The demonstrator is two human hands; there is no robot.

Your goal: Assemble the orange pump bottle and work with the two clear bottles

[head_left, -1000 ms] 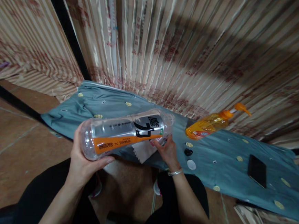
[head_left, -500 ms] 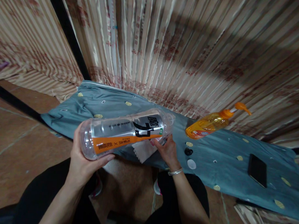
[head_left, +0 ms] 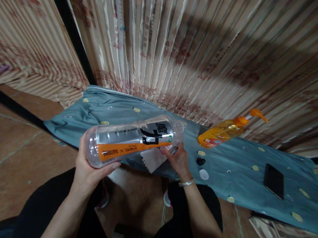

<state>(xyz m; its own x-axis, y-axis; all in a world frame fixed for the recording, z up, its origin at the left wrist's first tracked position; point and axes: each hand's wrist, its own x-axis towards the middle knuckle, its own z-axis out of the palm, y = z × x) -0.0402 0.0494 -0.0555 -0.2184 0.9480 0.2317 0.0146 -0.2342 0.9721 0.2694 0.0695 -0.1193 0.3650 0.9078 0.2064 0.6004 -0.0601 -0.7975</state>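
Forearms [head_left: 68, 209] bare. Thin silver bracelet [head_left: 186, 183], right wrist [head_left: 184, 175]. Black trousers [head_left: 50, 205]. Pale shoes [head_left: 167, 199], pink trim, mostly hidden by legs.

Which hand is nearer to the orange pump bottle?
The right hand, below and left of the orange pump bottle in view; the left hand is farther left, around the base of the clear bottle.

Between my left hand [head_left: 87, 166] and right hand [head_left: 178, 159] is a bottle [head_left: 131, 140]; right of it, on the cloth [head_left: 240, 167], a pump bottle [head_left: 221, 133], then a phone [head_left: 273, 181]; the curtain [head_left: 157, 67] behind.
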